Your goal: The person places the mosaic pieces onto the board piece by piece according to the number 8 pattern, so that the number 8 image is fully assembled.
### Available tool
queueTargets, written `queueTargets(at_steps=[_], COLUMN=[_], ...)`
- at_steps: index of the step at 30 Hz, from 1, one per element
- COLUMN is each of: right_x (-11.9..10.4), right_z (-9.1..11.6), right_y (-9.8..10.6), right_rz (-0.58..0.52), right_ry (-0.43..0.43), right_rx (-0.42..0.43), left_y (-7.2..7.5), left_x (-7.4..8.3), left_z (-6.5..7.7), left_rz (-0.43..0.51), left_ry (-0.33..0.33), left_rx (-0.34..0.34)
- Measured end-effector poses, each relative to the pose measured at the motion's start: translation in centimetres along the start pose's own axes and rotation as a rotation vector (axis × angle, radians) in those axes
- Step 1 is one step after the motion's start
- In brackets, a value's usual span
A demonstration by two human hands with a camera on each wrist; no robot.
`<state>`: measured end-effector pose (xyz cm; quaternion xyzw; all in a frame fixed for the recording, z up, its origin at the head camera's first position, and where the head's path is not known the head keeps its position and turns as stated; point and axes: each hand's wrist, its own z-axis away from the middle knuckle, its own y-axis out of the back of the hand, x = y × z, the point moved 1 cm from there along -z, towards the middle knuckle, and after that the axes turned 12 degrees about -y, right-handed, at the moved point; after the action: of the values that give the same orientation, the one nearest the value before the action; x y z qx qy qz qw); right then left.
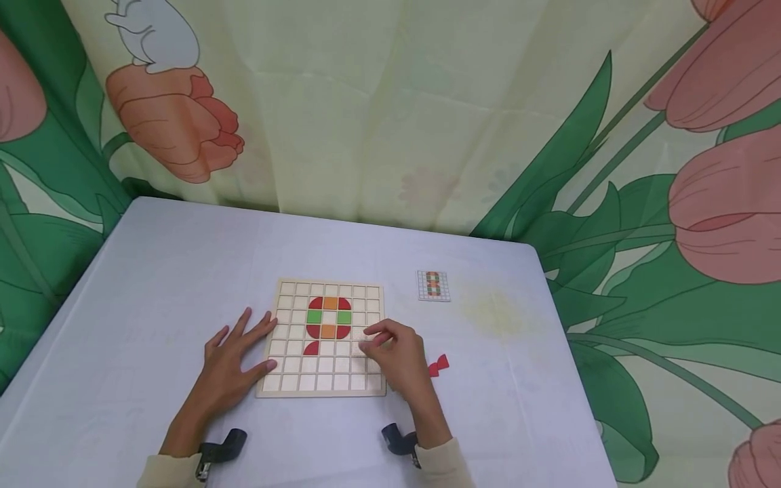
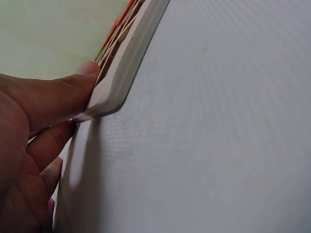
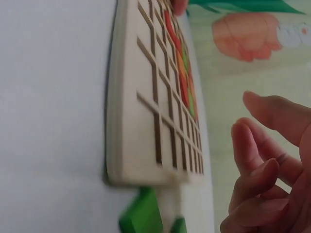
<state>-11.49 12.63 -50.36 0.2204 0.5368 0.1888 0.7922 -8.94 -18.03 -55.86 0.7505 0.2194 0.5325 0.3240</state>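
A wooden grid board [image 1: 310, 382] lies flat on the table. Red curved corner pieces, orange squares and green squares form a ring on it, and a single red quarter-round piece [image 1: 312, 348] sits just below the ring's lower left. My left hand [image 1: 228, 369] has its fingers spread, thumb and fingertips touching the board's left edge. Above the right part of the board hovers my right hand [image 1: 399, 356], fingers loosely bent. In the right wrist view its thumb and index finger stand apart with nothing between them.
Two red pieces [image 1: 442, 361] lie on the table right of my right hand. Green blocks [image 3: 143, 213] sit beside the board's edge in the right wrist view. A small pattern card [image 1: 434, 286] is at the back right. A flowered curtain [image 1: 366, 122] hangs behind the table.
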Motion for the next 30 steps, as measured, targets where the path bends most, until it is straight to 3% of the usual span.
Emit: queueTargets(at_steps=[5, 14, 20, 25, 30], right_x=[1.3, 4.8, 6.0, 5.9, 5.8], right_z=[0.4, 0.8, 0.9, 1.1, 1.2], right_y=[2.4, 5.3, 5.6, 5.2, 4.9], right_rz=[0.034, 0.217, 0.279, 0.302, 0.298], right_ry=[-0.049, -0.068, -0.085, -0.131, -0.124], right_rx=[0.042, 0.139, 0.109, 0.106, 0.091], left_y=[0.0, 0.1, 0.1, 0.1, 0.1], left_x=[0.0, 0.0, 0.0, -0.1, 0.0], left_z=[0.0, 0.0, 0.0, 0.0, 0.1], left_rz=[0.012, 0.014, 0.008, 0.003, 0.008], left_ry=[0.008, 0.003, 0.002, 0.010, 0.019], left_rx=[-0.009, -0.003, -0.003, -0.011, -0.016])
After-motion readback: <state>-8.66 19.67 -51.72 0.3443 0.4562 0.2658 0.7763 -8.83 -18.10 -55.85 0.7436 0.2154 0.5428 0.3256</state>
